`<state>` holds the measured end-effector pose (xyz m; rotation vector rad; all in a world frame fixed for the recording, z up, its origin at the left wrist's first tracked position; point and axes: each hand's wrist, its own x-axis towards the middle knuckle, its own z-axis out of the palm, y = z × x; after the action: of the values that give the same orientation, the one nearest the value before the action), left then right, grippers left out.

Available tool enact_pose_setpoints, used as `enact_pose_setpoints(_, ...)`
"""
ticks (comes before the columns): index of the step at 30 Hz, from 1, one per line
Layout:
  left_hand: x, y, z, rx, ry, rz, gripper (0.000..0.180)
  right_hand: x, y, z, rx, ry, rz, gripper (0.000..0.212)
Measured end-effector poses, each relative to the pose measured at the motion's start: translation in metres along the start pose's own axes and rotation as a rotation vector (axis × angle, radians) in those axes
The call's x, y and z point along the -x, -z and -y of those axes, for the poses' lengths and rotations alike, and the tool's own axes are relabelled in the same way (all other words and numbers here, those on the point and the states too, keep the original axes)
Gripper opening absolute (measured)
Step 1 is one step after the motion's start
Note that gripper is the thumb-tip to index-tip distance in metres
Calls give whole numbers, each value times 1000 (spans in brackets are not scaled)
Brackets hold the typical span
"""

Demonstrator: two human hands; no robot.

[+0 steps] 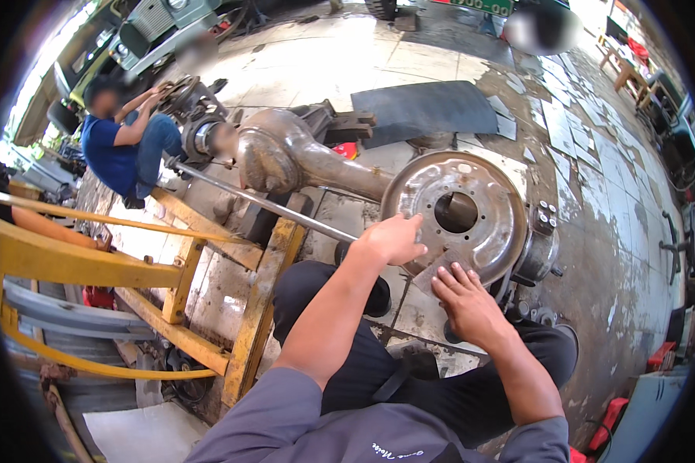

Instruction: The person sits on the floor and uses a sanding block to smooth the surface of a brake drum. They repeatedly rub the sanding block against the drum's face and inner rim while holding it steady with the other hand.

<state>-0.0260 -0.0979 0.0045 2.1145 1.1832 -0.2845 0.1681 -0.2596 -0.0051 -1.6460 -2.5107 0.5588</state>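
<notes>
At one disc [496,212]: two hands [396,239] [475,315], one pad [428,278].

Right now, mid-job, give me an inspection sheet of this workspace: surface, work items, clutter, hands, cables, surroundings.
Surface: tiled floor, stained, with pale broken-looking patches at right.
Work items: round metal disc with a central hole, at the end of a rusty axle housing; thin brownish pad at its lower rim.
Clutter: yellow frame at left; dark curved sheet beyond the disc.
Hands: left hand at the disc's left edge, contact unclear; right hand spread over the pad.
Cables: none clearly made out.
Surroundings: co-worker in blue at upper left, handling metal parts; vehicle behind.
</notes>
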Motion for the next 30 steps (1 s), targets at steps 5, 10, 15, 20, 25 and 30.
enact_pose_setpoints(5, 12, 6, -2, -2, 39, -17, 77, -2, 8, -33, 123, -233, -139, 58)
enact_pose_setpoints(10, 1, 6, 1, -46, 39, -24, 78, -5, 1, -1, -36, -7, 15, 55)
enact_pose_setpoints(15, 1, 1, 8, -52, 24, -62, 79, -4, 8, -30, 75, -190, -95, 58)
enact_pose_setpoints(20, 6, 10, -4, -53, 52, -24, 79, -3, -8, -4, -55, -1, 15, 56)
enact_pose_setpoints(25, 9, 9, 0, -52, 45, -49, 78, -5, 8, -26, 137, -198, -64, 59)
enact_pose_setpoints(30, 5, 11, -8, -51, 29, -37, 77, -1, -12, 2, 57, 5, 29, 60)
